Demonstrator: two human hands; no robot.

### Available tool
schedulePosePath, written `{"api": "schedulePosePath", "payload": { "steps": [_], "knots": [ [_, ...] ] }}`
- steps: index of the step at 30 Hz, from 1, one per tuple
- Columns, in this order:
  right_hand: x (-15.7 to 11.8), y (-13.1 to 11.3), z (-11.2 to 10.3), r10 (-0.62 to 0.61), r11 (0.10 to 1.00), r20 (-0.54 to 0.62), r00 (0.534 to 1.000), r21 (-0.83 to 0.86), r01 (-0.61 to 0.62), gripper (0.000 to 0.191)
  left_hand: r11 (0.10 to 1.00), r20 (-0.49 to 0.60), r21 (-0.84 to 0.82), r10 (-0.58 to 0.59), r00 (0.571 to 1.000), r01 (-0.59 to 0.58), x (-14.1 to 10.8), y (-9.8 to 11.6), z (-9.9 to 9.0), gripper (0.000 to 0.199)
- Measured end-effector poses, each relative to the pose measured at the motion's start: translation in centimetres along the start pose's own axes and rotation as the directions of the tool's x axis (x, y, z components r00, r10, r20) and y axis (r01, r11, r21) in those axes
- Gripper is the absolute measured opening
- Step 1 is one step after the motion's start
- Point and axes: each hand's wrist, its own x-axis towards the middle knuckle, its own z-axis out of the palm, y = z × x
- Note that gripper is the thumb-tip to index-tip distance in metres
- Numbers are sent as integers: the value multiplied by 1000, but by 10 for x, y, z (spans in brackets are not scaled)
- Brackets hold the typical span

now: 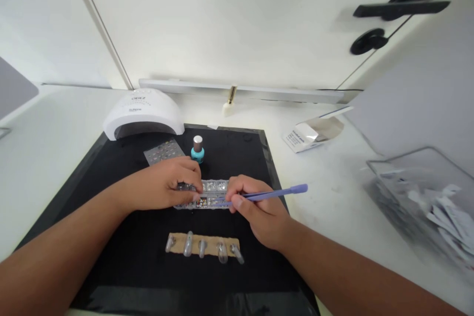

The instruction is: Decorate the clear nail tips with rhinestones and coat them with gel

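My left hand rests over the left end of a long clear compartment case of rhinestones, its fingertips gripping that end. My right hand is shut on a pair of lavender tweezers, whose tips reach over the case's middle compartments. The tips are too small to show whether they hold a stone. Just behind my left hand stand a teal nail polish bottle with a silver cap and a grey sheet of nail decorations. Below the case, several clear nail tips on sticks stand along a cardboard strip.
Everything lies on a black mat on a white table. A white UV nail lamp sits at the mat's far left. To the right are an opened foil packet and a clear bin of white packets.
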Motion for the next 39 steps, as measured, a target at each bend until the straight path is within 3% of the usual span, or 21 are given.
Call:
{"api": "schedulePosePath", "payload": {
  "steps": [4,6,8,10,12,15,25,28,32,36,39],
  "knots": [
    [-1,1,-1,4,1000,-6,1000,-2,-4,30,999,-50,6,-32,998,33,-2,1,-5,17],
    [-1,2,-1,12,1000,-14,1000,4,-12,29,997,-134,18,-66,989,69,-4,-2,-8,24],
    [-2,2,-1,29,999,-28,999,18,-28,29,988,-283,31,-134,950,148,-6,-10,-9,28],
    [-2,3,0,51,998,-42,998,34,-49,29,968,-433,31,-211,877,248,-7,-19,-8,20],
    [-1,4,0,72,996,-56,996,48,-70,30,947,-495,30,-263,828,319,-4,-28,-4,14],
    [0,4,0,104,993,-69,992,67,-100,30,913,-464,62,-331,822,402,6,-34,4,39],
    [2,3,1,177,982,-90,980,80,-170,31,787,-307,241,-493,814,567,30,-16,9,31],
    [2,4,1,185,981,-92,978,78,-178,32,761,-321,245,-521,791,600,41,-11,0,32],
    [2,4,1,191,980,-96,977,80,-184,32,735,-372,243,-532,761,633,74,-11,-16,35],
    [2,5,1,188,980,-100,977,79,-181,33,682,-457,216,-561,690,698,104,-18,-23,36],
    [2,5,1,193,979,-91,977,80,-185,32,646,-504,191,-581,639,739,114,-24,-21,36]
  ]
}}
